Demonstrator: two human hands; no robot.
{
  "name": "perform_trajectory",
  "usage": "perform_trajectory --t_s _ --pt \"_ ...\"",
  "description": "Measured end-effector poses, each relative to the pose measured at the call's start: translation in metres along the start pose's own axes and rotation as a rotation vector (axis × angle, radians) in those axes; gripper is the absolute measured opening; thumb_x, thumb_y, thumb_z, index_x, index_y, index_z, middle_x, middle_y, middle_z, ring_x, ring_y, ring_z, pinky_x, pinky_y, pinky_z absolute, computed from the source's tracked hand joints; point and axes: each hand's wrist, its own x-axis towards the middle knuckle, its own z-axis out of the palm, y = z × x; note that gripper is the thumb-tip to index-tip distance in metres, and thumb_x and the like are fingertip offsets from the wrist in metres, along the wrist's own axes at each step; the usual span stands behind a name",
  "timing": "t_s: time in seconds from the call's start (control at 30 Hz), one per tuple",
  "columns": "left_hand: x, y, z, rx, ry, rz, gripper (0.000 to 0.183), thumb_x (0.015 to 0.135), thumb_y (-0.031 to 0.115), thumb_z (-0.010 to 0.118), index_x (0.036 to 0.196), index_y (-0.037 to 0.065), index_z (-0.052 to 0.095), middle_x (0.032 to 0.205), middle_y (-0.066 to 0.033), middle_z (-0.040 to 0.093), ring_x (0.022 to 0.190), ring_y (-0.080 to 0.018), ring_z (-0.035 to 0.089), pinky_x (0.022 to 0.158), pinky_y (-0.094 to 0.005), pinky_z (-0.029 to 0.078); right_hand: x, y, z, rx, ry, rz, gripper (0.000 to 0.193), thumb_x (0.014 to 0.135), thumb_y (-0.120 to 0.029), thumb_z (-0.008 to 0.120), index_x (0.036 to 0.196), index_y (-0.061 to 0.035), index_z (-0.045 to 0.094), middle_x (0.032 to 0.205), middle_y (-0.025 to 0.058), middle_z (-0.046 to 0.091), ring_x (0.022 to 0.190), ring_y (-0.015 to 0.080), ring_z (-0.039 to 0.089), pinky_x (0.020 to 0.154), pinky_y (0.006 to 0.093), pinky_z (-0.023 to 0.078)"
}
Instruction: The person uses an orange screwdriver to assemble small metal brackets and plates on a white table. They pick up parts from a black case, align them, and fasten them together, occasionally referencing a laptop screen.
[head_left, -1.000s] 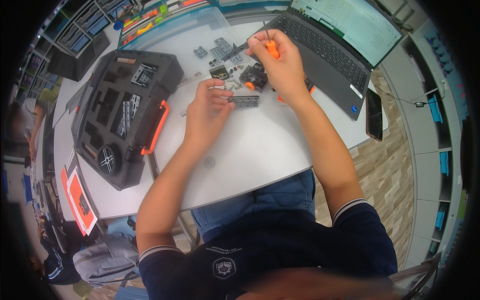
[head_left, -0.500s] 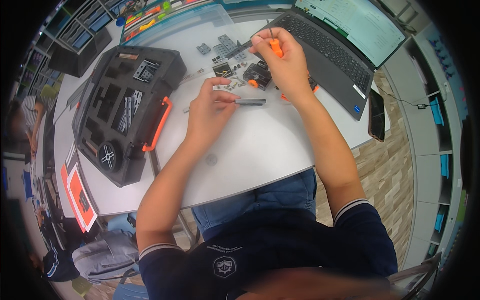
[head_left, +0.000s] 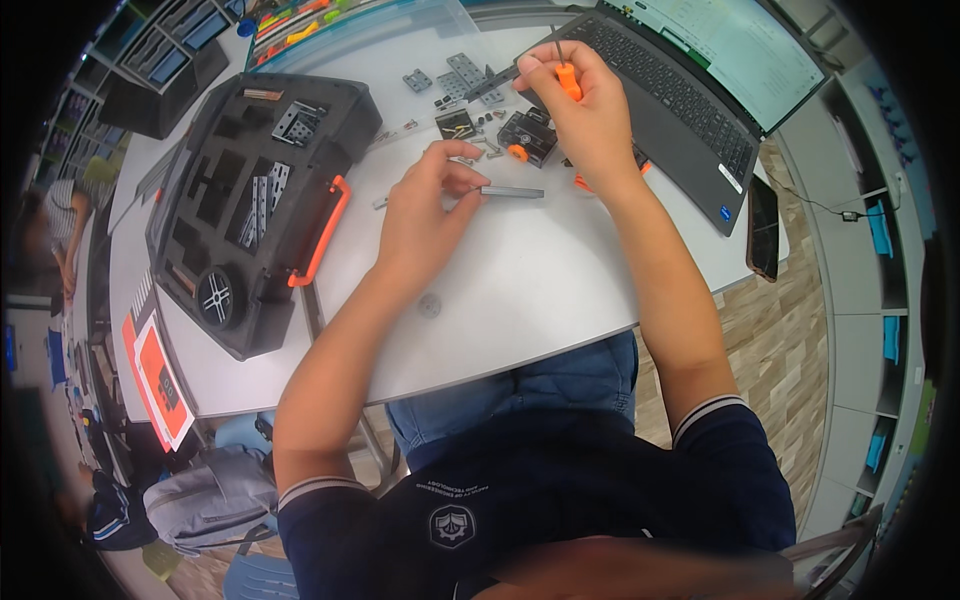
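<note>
Holding a bar and a screwdriver over the bench

I saw the left hand with its fingers clamped on the grey bar, a length of it sticking out to the right. The right hand, farther forward, had its fingers closed on the screwdriver's orange handle, shaft pointing away. A black box sat between the hands, with plates beyond. An open case lay to the left, a laptop to the right.
</note>
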Motion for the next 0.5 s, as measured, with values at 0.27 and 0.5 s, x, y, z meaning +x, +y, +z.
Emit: perform_trajectory --t_s 0.27,0.5 --pt "0.0017 -0.0012 0.0004 -0.067 -0.018 -0.045 0.042 0.082 -0.005 0.074 0.119 0.005 0.057 0.096 -0.0076 0.073 0.089 -0.0147 0.070 0.083 -0.0278 0.054 0.0000 0.0001 -0.0003 0.010 -0.008 0.008 0.023 0.094 -0.023 0.069 0.104 -0.0026 0.063 0.086 0.0063 0.074 0.084 0.0102 0.067 0.076 0.0261 0.050" --pt "0.0058 -0.0050 -0.0018 -0.463 -0.052 -0.305 0.043 0.082 -0.001 0.075 0.119 -0.001 0.055 0.096 -0.0092 0.069 0.088 -0.0160 0.070 0.078 -0.0256 0.055 -0.0005 0.0016 0.0002 0.028 -0.012 -0.015 0.020 0.096 -0.024 0.068 0.105 -0.0067 0.065 0.089 0.0011 0.072 0.071 0.0003 0.053 0.059 0.0177 0.038"
